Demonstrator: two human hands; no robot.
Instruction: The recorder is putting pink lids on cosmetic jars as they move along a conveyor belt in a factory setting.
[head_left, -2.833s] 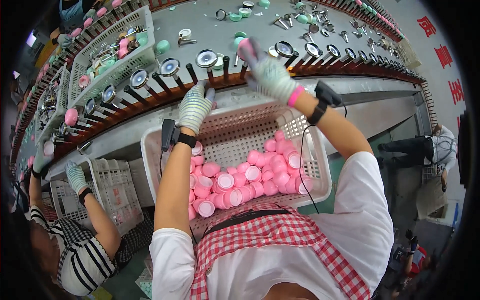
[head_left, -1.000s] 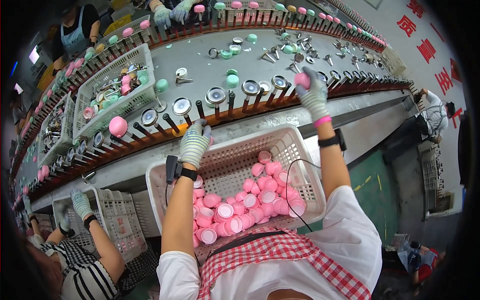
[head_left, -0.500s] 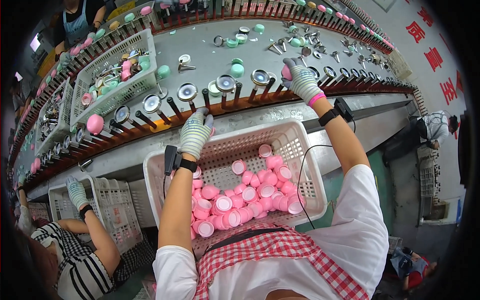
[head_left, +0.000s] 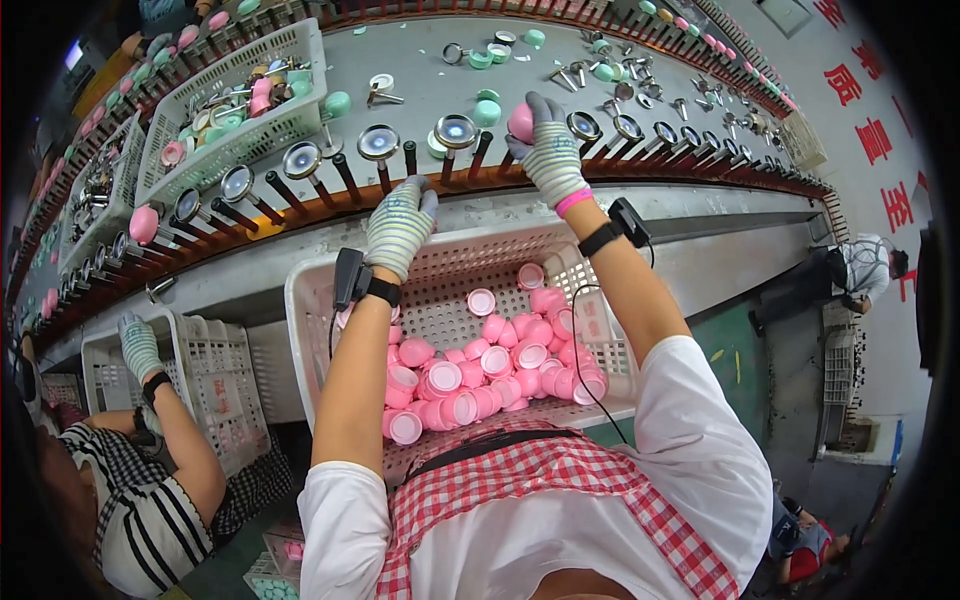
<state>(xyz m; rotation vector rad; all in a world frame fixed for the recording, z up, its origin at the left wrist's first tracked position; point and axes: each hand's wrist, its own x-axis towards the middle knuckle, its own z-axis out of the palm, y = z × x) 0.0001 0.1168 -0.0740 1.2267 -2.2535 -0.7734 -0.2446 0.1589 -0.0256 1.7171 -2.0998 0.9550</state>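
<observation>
My right hand (head_left: 555,160), in a striped glove with grey fingertips, is closed around a rounded pink cap (head_left: 521,123) at the row of upright posts. Whether the cap sits on a post is hidden by the fingers. My left hand (head_left: 396,232), gloved alike, is at the rail's near edge with its fingers curled. What it holds, if anything, is hidden. Beside it, a shiny round metal disc (head_left: 378,142) and another disc (head_left: 455,131) stand on the posts. Below my hands, a white plastic basket (head_left: 300,330) holds many pink caps (head_left: 444,377), some showing white inner rims.
Loose metal parts and green caps (head_left: 487,112) lie on the grey table (head_left: 420,95). A crate (head_left: 325,95) of mixed parts stands far left. At left, a co-worker's gloved hand (head_left: 140,345) is over another basket (head_left: 228,400). A cable (head_left: 590,392) hangs across my basket's right side.
The posts with discs and a pink cap have shifted left in view. My right hand has moved left with its pink cap. The pink edge by my left hand no longer shows.
</observation>
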